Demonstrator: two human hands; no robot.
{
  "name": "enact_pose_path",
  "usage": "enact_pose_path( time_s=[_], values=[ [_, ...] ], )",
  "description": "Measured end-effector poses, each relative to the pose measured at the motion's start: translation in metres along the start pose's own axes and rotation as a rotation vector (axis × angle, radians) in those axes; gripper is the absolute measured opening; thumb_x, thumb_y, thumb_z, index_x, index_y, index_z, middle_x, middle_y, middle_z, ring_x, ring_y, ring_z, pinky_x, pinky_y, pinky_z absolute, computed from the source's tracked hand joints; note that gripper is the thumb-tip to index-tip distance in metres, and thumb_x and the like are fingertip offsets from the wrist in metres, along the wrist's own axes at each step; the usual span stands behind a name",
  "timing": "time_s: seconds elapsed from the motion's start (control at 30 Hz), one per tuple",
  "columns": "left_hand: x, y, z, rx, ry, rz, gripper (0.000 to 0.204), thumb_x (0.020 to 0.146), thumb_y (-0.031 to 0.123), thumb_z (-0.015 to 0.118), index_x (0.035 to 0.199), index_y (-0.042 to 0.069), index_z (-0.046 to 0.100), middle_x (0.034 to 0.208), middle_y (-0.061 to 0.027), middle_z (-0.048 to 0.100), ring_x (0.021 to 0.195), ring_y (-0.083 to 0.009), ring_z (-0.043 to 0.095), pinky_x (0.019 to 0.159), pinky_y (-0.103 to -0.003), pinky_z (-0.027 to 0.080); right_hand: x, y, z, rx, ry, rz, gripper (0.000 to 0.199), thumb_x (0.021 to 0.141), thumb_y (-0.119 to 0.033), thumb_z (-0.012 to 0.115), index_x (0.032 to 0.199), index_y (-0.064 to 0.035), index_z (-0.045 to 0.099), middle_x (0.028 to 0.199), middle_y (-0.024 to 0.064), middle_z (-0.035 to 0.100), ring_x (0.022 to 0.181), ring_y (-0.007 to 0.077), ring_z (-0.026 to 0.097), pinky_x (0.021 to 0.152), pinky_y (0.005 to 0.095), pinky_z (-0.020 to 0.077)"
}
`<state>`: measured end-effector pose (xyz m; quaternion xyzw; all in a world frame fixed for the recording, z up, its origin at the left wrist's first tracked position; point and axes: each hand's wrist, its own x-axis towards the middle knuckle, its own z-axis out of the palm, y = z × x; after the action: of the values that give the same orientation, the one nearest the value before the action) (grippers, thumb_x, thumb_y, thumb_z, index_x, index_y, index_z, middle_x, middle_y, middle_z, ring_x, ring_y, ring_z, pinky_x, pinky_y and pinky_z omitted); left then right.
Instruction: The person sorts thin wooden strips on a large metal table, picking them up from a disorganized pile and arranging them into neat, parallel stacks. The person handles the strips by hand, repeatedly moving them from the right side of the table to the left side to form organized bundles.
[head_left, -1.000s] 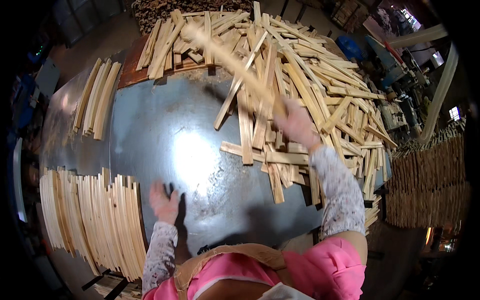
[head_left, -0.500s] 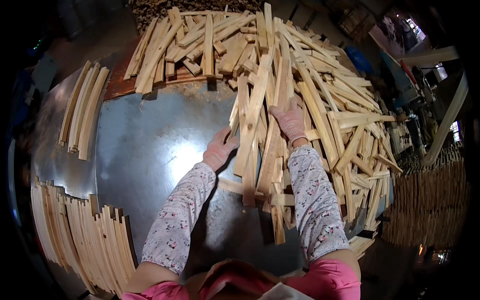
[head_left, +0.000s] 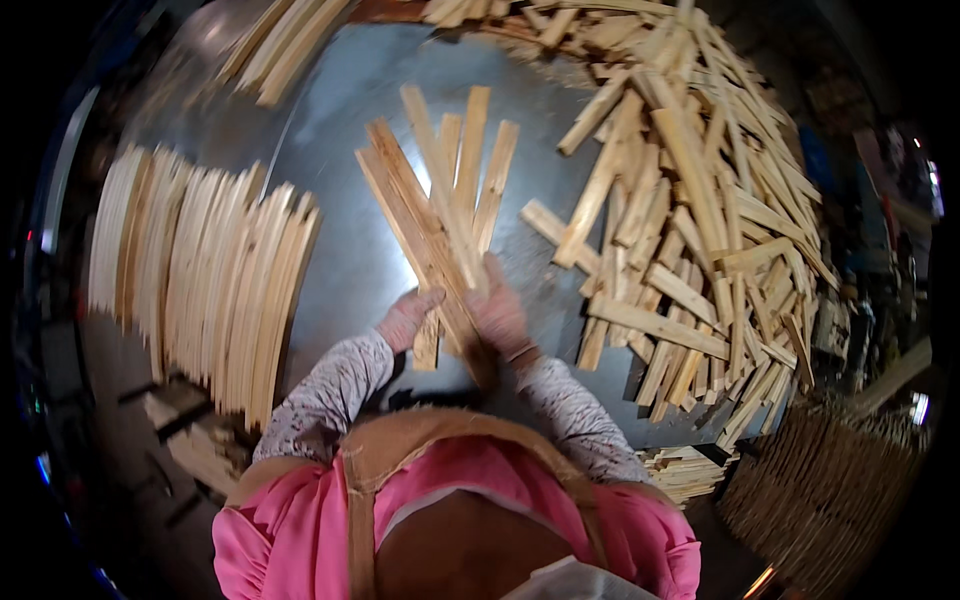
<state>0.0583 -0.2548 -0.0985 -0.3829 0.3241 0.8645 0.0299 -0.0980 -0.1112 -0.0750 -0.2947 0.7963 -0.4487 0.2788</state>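
Note:
A fanned bundle of several wooden slats (head_left: 428, 240) lies over the grey metal table in front of me, the slats crossing at different angles. My left hand (head_left: 408, 320), in a pale pink glove, is closed on the bundle's left side near its lower ends. From the right, my gloved right hand (head_left: 502, 312) is wrapped against the same bundle. The palms and some fingers are hidden behind the wood. Floral sleeves cover both forearms.
A large jumbled heap of slats (head_left: 690, 290) covers the right and far side of the metal table (head_left: 345, 100). Slats stand side by side in a neat row (head_left: 215, 265) at the left. A few more slats (head_left: 290, 40) lie at the far left.
Both hands have come back from the heap toward my body and leftward, bringing a bundle of slats with them. The view has turned, so the row at left appears higher.

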Motion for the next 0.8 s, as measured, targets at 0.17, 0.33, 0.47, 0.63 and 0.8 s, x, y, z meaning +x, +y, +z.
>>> enact_pose_path(
  time_s=[0.17, 0.33, 0.47, 0.63, 0.8],
  values=[
    [-0.059, 0.009, -0.075, 0.454, 0.368, 0.18, 0.065, 0.091, 0.031, 0.077, 0.139, -0.008, 0.058, 0.121, -0.0189, 0.072, 0.104, -0.0253, 0.071, 0.094, -0.036, 0.057, -0.021, -0.008, 0.016, 0.257, -0.101, 0.097, 0.077, 0.094, -0.015, 0.068, 0.16, 0.0072, 0.035, 0.149, 0.0255, 0.058, 0.129, 0.0319, 0.061, 0.112, 0.0364, 0.0463],
    [-0.109, 0.019, -0.035, 0.771, 0.556, 0.165, 0.073, 0.086, 0.035, 0.076, 0.14, -0.01, 0.055, 0.12, -0.0251, 0.072, 0.108, -0.0304, 0.07, 0.098, -0.038, 0.054, -0.088, -0.038, 0.062, 0.177, -0.184, 0.112, 0.081, 0.094, -0.013, 0.069, 0.162, 0.0059, 0.028, 0.132, 0.0201, 0.064, 0.109, 0.0266, 0.066, 0.097, 0.0352, 0.0541],
    [-0.093, -0.008, -0.033, 0.636, 0.442, 0.251, 0.067, 0.088, 0.031, 0.073, 0.14, -0.009, 0.054, 0.119, -0.0253, 0.071, 0.109, -0.0323, 0.07, 0.1, -0.039, 0.054, -0.097, -0.061, 0.102, 0.164, -0.123, 0.019, 0.074, 0.092, -0.013, 0.074, 0.155, 0.0024, 0.038, 0.127, 0.0179, 0.067, 0.106, 0.0244, 0.067, 0.09, 0.0354, 0.0573],
    [-0.1, 0.002, -0.078, 0.516, 0.336, 0.406, 0.056, 0.087, 0.02, 0.07, 0.134, -0.009, 0.057, 0.113, -0.0224, 0.072, 0.104, -0.0276, 0.071, 0.094, -0.038, 0.056, -0.083, -0.056, 0.123, 0.417, -0.205, 0.183, 0.079, 0.092, -0.027, 0.076, 0.155, 0.0014, 0.038, 0.119, 0.0247, 0.069, 0.106, 0.0328, 0.07, 0.095, 0.0375, 0.057],
    [-0.18, 0.026, -0.129, 1.183, 0.638, 0.138, 0.074, 0.089, 0.037, 0.07, 0.15, 0.001, 0.051, 0.153, -0.0256, 0.052, 0.138, -0.0405, 0.054, 0.115, -0.048, 0.045, -0.127, -0.124, 0.169, -0.292, -0.368, 0.249, 0.1, 0.096, -0.04, 0.065, 0.165, 0.0072, 0.009, 0.108, 0.0308, 0.073, 0.1, 0.041, 0.074, 0.092, 0.0444, 0.0578]
  ],
)
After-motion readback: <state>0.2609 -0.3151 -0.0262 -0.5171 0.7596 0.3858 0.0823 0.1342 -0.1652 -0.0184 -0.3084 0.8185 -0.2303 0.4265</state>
